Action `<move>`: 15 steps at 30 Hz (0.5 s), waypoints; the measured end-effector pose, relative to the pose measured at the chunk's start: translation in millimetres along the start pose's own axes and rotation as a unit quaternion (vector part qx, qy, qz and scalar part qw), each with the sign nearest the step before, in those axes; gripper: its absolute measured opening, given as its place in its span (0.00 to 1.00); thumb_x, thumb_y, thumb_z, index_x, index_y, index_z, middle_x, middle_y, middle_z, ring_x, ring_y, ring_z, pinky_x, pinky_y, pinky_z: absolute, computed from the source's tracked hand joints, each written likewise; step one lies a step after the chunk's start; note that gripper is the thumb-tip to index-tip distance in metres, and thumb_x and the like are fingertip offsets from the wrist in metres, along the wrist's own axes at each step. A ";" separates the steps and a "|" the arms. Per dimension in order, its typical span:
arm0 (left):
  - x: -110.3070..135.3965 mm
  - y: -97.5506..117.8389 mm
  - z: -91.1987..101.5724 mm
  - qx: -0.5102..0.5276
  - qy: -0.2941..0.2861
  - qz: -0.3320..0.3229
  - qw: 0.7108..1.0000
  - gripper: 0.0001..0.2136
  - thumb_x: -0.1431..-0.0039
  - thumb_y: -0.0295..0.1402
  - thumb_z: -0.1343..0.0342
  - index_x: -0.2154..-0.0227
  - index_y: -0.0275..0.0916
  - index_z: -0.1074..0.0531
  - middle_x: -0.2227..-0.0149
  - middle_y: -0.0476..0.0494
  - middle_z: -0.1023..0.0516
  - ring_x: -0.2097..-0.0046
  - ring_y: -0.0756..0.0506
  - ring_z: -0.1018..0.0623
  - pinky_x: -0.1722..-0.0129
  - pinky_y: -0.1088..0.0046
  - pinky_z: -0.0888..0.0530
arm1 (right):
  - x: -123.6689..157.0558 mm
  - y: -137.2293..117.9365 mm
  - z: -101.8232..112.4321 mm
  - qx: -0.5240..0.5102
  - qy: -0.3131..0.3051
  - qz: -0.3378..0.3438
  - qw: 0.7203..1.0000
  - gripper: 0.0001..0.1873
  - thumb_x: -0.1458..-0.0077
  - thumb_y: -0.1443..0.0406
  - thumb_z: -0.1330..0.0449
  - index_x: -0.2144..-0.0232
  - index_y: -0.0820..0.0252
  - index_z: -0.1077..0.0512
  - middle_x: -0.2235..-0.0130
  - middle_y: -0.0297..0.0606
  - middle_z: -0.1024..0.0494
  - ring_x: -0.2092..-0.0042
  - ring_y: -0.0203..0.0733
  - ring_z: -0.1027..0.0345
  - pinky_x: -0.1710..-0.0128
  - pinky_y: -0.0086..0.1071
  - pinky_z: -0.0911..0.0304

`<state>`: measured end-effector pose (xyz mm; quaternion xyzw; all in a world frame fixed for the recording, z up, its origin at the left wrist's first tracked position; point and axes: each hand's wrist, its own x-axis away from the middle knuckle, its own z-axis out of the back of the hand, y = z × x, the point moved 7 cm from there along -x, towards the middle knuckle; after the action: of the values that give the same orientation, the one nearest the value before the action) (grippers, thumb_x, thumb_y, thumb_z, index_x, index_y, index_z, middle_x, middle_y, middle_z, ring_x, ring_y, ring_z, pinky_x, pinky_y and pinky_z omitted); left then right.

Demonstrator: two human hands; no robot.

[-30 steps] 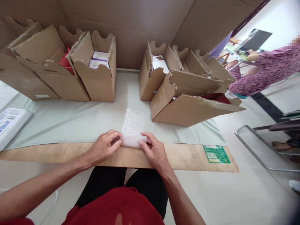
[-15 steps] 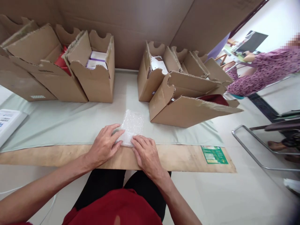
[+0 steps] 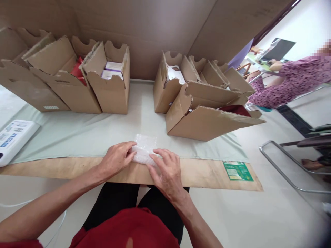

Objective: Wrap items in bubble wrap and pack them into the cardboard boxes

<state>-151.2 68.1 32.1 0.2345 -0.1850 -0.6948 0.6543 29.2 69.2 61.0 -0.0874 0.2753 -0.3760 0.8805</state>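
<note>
A small piece of clear bubble wrap [image 3: 144, 148] lies folded on the pale green cloth [image 3: 77, 134], just beyond the brown board edge [image 3: 201, 174] in front of me. My left hand [image 3: 117, 158] rests on its left side with fingers stretched over it. On the right side my right hand [image 3: 167, 170] presses down, fingers flat and spread. Both hands touch the wrap. Whatever is inside the wrap is hidden.
Open cardboard boxes stand at the back: one with white and purple packs [image 3: 111, 81], one with red items [image 3: 64, 79], others at the right [image 3: 207, 110]. A white device [image 3: 14, 137] lies at the far left. A person in a purple patterned top [image 3: 289, 81] sits at the right, near metal chair frames [image 3: 287, 168].
The bubble wrap has been folded or rolled over from the near end and now looks shorter. My hands went from pinching its near edge to pressing flat on top.
</note>
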 end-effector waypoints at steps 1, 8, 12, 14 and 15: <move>-0.7 -0.3 1.1 -0.014 0.016 -0.002 1.000 0.14 0.38 0.31 0.47 0.51 0.39 0.24 0.66 0.46 0.20 0.66 0.45 0.21 0.64 0.70 0.26 | -0.3 -3.3 -6.7 0.009 -0.032 0.020 0.999 0.14 0.36 0.64 0.40 0.48 0.57 0.26 0.47 0.46 0.22 0.43 0.53 0.32 0.44 0.48 0.40; 18.3 -16.0 7.3 0.269 0.053 0.110 0.955 0.24 0.39 0.43 0.43 0.42 0.38 0.34 0.52 0.37 0.22 0.58 0.43 0.19 0.62 0.65 0.21 | -8.0 21.2 -15.6 -0.131 -0.003 -0.102 0.986 0.11 0.32 0.65 0.46 0.55 0.55 0.23 0.55 0.40 0.17 0.53 0.46 0.25 0.49 0.41 0.35; 25.3 -7.9 -7.8 0.455 0.006 0.155 0.877 0.38 0.42 0.41 0.41 0.33 0.37 0.49 0.43 0.31 0.26 0.45 0.39 0.22 0.47 0.57 0.23 | 1.2 25.3 -23.1 -0.336 -0.010 -0.230 0.913 0.11 0.35 0.60 0.44 0.58 0.56 0.23 0.61 0.38 0.18 0.60 0.44 0.25 0.58 0.35 0.31; 23.8 -2.1 -11.5 0.474 0.006 0.163 0.865 0.39 0.42 0.39 0.41 0.32 0.36 0.51 0.48 0.34 0.23 0.47 0.40 0.21 0.45 0.58 0.24 | 6.6 18.8 -27.7 -0.402 -0.044 -0.254 0.878 0.13 0.35 0.58 0.44 0.60 0.58 0.23 0.64 0.37 0.19 0.64 0.42 0.26 0.63 0.33 0.31; 22.8 0.9 -11.7 0.472 0.009 0.164 0.866 0.38 0.41 0.39 0.42 0.32 0.36 0.50 0.51 0.37 0.22 0.49 0.42 0.20 0.46 0.60 0.24 | 8.6 16.2 -26.9 -0.413 -0.058 -0.255 0.872 0.13 0.35 0.58 0.45 0.61 0.58 0.23 0.65 0.37 0.19 0.64 0.42 0.26 0.63 0.33 0.31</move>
<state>-144.5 45.9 21.1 0.4874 -0.5207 -0.4057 0.5716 29.2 75.8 29.1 -0.5317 0.3215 -0.4342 0.6522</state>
